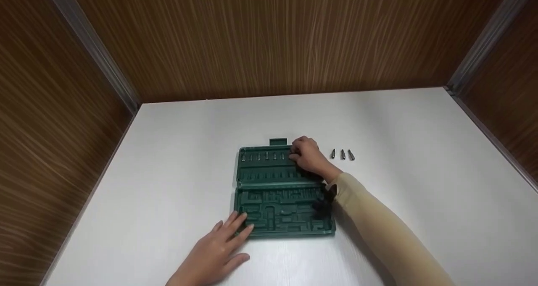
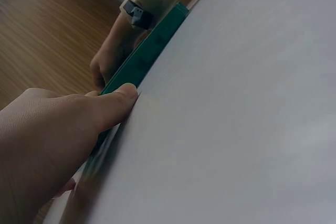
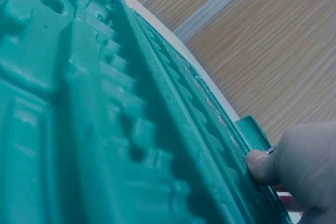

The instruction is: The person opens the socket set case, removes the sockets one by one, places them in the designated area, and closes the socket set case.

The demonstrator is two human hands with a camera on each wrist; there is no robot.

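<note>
Green bit case (image 1: 279, 191) lies open mid-table. Left hand (image 1: 218, 252) is laid flat on its near-left corner. Right hand (image 1: 307, 155) pinches a bit (image 3: 271, 150) at the far row; it should be pressed straight into its slot.

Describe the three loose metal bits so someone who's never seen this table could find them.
On the white table, find the open green tool case. Just beyond the right hand at its far corner stand three small metal bits in a row, the only bits outside the case.
</note>
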